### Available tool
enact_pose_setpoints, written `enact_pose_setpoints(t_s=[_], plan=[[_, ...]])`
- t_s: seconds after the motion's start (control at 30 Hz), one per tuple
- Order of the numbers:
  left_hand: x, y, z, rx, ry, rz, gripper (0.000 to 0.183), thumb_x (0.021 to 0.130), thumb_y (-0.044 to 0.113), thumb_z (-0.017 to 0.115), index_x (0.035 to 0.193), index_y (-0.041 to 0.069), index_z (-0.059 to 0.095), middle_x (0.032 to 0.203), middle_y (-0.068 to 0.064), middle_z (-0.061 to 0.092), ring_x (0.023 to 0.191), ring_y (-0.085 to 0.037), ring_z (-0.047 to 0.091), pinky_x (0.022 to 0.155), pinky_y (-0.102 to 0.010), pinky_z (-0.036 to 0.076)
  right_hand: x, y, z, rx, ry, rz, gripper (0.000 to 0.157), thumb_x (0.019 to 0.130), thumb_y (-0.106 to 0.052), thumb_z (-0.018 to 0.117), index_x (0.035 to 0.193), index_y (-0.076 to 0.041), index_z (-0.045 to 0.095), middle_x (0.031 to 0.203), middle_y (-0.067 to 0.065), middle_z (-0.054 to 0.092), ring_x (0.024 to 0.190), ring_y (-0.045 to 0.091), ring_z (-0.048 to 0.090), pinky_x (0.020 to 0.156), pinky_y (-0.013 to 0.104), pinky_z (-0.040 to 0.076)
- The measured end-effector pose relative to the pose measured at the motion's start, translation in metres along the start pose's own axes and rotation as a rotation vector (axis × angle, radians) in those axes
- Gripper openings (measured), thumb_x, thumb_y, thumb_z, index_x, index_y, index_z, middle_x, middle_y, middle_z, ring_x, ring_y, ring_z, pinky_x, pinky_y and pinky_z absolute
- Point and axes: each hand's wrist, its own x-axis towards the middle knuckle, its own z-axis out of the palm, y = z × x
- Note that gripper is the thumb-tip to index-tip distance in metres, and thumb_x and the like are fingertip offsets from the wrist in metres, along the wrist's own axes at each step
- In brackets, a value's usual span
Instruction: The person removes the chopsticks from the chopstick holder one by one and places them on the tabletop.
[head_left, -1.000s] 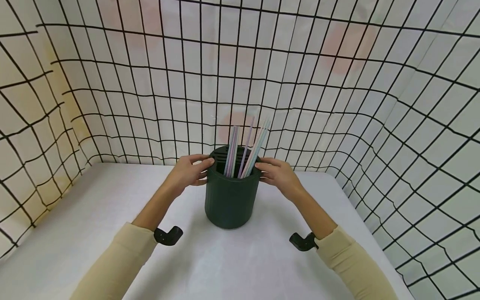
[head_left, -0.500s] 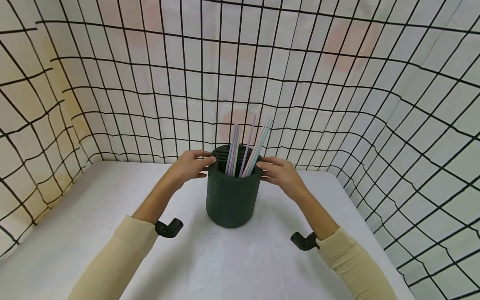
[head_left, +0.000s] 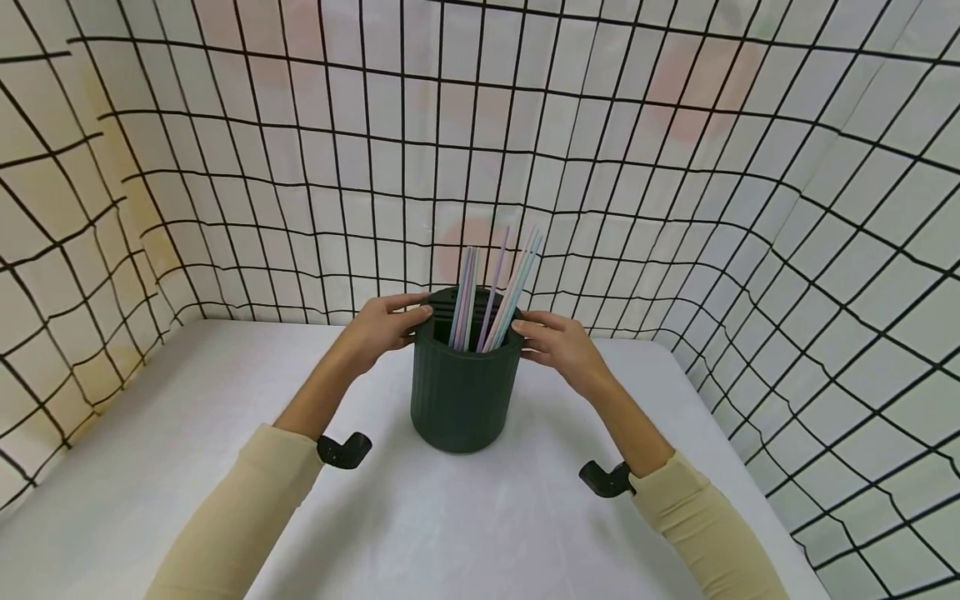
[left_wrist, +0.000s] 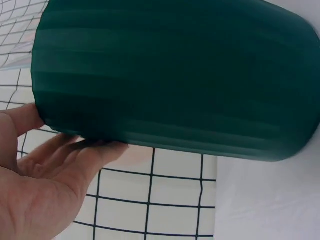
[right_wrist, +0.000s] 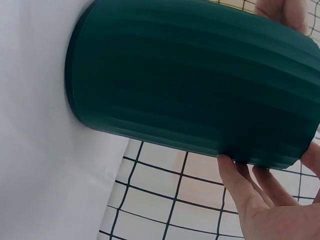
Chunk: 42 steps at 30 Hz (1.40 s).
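A dark green ribbed utensil holder (head_left: pixel 461 404) stands upright on the white table, with a slotted section at the back of its top. Several thin pastel sticks (head_left: pixel 467 300), pink, purple and pale blue, lean in its open front part. My left hand (head_left: pixel 381 329) holds the holder's left rim, thumb on top and fingers against the outer wall. On the opposite side my right hand (head_left: pixel 558 346) grips the right rim in much the same way. In both wrist views the fingertips meet the ribbed green wall near its top.
A black wire grid (head_left: pixel 495 179) rises behind the table and along both sides, backed by white sheeting. White cloth covers the table (head_left: pixel 465 525). Each wrist bears a small black camera mount.
My left hand and forearm have shifted slightly forward along the rim. The right hand keeps its hold, and the holder stays in nearly the same spot.
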Motion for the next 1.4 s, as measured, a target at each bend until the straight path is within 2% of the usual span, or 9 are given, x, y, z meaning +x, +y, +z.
enact_pose_setpoints(t_s=[0.2,0.33,0.53,0.63,0.77,1.0,1.27,1.4], plan=[[0.002,-0.004,-0.004,-0.04,0.002,0.01,0.051,0.103,0.027,0.062,0.15,0.009,0.051,0.136,-0.019,0.064,0.126,-0.03,0.063,0.109,-0.043,0.05,0.001,0.003,0.001,-0.025,-0.006,-0.003,0.064,0.098,-0.035,0.068,0.148,-0.001,0.048,0.141,0.017,0.06,0.126,0.03,0.063,0.102,0.037,0.056],[0.003,-0.005,-0.005,-0.065,0.002,0.018,0.051,0.102,0.027,0.064,0.148,0.008,0.052,0.135,-0.019,0.065,0.124,-0.029,0.065,0.106,-0.04,0.052,0.001,-0.002,-0.001,-0.069,0.003,0.005,0.062,0.097,-0.035,0.069,0.146,-0.001,0.051,0.138,0.018,0.062,0.12,0.029,0.067,0.104,0.037,0.055],[0.005,-0.005,-0.002,-0.062,0.008,0.02,0.05,0.101,0.025,0.065,0.147,0.009,0.054,0.133,-0.018,0.067,0.12,-0.027,0.067,0.103,-0.038,0.054,-0.004,-0.018,-0.005,-0.196,0.049,-0.032,0.054,0.096,-0.032,0.072,0.144,-0.012,0.057,0.136,0.015,0.065,0.118,0.03,0.068,0.117,0.056,0.04],[0.005,-0.005,-0.001,-0.054,0.013,0.019,0.05,0.101,0.026,0.066,0.146,0.009,0.055,0.132,-0.017,0.067,0.12,-0.026,0.068,0.102,-0.038,0.055,-0.006,-0.028,-0.007,-0.234,0.084,-0.073,0.051,0.096,-0.03,0.071,0.142,-0.014,0.058,0.135,0.012,0.066,0.121,0.03,0.065,0.117,0.059,0.037],[0.004,-0.004,-0.001,-0.044,0.017,0.018,0.051,0.101,0.027,0.065,0.147,0.009,0.054,0.133,-0.018,0.067,0.121,-0.028,0.067,0.104,-0.039,0.054,-0.007,-0.038,-0.008,-0.2,0.106,-0.12,0.046,0.097,-0.029,0.07,0.137,-0.009,0.059,0.131,0.011,0.068,0.121,0.032,0.064,0.113,0.052,0.044],[0.003,-0.004,-0.003,-0.035,0.02,0.012,0.051,0.102,0.028,0.064,0.147,0.007,0.053,0.131,-0.018,0.068,0.119,-0.027,0.068,0.104,-0.039,0.054,-0.004,-0.042,0.0,-0.123,0.089,-0.115,0.039,0.098,-0.028,0.069,0.129,-0.005,0.06,0.128,0.015,0.069,0.115,0.029,0.069,0.114,0.047,0.045],[0.003,-0.005,-0.003,-0.041,0.028,0.015,0.051,0.101,0.029,0.065,0.146,0.008,0.054,0.129,-0.017,0.069,0.111,-0.021,0.071,0.102,-0.038,0.055,-0.002,-0.038,0.007,-0.179,0.102,-0.086,0.035,0.099,-0.034,0.066,0.125,-0.011,0.061,0.125,0.011,0.071,0.122,0.026,0.064,0.116,0.055,0.039],[0.004,-0.006,-0.002,-0.052,0.029,0.016,0.05,0.101,0.029,0.065,0.146,0.007,0.055,0.126,-0.015,0.069,0.104,-0.014,0.072,0.101,-0.037,0.056,-0.001,-0.035,0.008,-0.184,0.116,-0.085,0.035,0.099,-0.035,0.067,0.124,-0.011,0.061,0.124,0.011,0.072,0.125,0.026,0.06,0.116,0.055,0.038]])
